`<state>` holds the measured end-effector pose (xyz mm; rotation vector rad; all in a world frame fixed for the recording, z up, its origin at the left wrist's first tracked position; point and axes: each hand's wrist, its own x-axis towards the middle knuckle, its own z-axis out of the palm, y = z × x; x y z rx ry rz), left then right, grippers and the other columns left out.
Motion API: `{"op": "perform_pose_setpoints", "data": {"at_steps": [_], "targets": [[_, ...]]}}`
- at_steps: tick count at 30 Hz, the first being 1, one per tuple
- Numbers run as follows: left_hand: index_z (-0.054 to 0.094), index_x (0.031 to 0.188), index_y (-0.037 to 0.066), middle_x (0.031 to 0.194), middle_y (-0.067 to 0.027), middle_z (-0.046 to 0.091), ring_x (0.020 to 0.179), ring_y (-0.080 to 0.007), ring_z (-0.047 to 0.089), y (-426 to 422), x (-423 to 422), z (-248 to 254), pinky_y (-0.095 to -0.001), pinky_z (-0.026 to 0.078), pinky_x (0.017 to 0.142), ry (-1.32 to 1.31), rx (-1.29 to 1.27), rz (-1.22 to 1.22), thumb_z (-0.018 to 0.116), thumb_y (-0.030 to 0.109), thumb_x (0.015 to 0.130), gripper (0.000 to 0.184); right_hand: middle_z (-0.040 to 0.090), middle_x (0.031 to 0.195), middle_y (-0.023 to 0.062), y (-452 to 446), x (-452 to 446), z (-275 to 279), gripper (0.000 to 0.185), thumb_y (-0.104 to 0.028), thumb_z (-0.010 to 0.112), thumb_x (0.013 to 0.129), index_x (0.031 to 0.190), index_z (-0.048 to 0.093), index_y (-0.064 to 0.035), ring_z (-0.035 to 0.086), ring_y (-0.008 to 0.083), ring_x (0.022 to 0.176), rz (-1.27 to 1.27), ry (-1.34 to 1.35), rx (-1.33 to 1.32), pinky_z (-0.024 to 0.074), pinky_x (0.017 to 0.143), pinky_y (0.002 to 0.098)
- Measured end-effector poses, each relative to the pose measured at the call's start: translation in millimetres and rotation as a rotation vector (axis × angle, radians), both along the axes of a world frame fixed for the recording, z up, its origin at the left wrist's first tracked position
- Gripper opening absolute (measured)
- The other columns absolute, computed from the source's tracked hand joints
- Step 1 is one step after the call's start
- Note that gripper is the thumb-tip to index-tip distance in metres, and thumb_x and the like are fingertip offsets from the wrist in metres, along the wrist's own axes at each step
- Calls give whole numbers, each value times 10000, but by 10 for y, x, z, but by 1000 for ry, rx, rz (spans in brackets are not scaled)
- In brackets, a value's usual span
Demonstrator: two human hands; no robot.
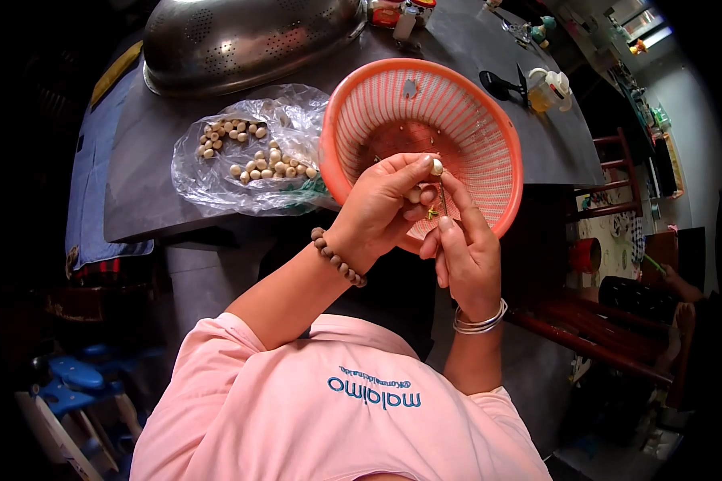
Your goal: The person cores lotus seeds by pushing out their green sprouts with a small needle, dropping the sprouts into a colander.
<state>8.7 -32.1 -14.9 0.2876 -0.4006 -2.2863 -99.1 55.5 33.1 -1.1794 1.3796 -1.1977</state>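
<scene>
Over the near rim of an orange-red plastic basket (pixel 512 160), my left hand (pixel 381 200) pinches a small pale round seed (pixel 436 167) between thumb and forefinger. Another pale seed (pixel 413 194) sits under its curled fingers. My right hand (pixel 467 252) grips a thin, dark pick-like tool (pixel 443 199), its tip close to the pinched seed. A small yellow-green bit (pixel 431 213) shows between the hands. Left of the basket, a clear plastic bag (pixel 192 172) lies open on the dark table (pixel 144 180) with several pale round seeds (pixel 279 164) on it.
A large perforated metal colander (pixel 253 40) lies upside down at the back left. Jars (pixel 385 12) stand behind the basket, a pitcher of yellowish liquid (pixel 547 92) at the right. Wooden chairs (pixel 610 200) and another person's arm (pixel 678 284) are at far right.
</scene>
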Motion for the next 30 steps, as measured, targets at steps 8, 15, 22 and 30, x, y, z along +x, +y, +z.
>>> {"op": "perform_pose_setpoints", "data": {"at_steps": [8,15,22,30], "targets": [[546,985,15,767,-21,572,583,-47,489,46,3,110,-136,329,421,-141,-67,138,554,107,850,164,508,576,-28,1,9,-19,429,-33,384,861,1289,381,-62,365,-16,407,-32,9,8,313,360,143],[537,1003,12,782,-16,577,608,-41,503,51,29,91,-140,359,454,-156,-189,152,561,90,843,180,510,567,-27,19,47,1,411,-38,396,855,1264,413,-61,363,-7,412,-63,71,-14,315,383,157],[528,1014,22,820,-5,570,638,-37,498,76,20,68,-145,371,510,-125,-225,151,558,76,843,181,510,558,-22,67,86,-14,402,-49,402,856,1257,424,-69,366,0,410,-87,56,-32,319,386,164],[529,1000,31,833,-8,571,644,-36,505,80,37,71,-144,358,504,-30,-239,102,551,72,847,160,512,590,-28,99,100,-37,388,-39,402,856,1240,446,-67,408,3,465,-100,68,-43,347,430,166]]}}
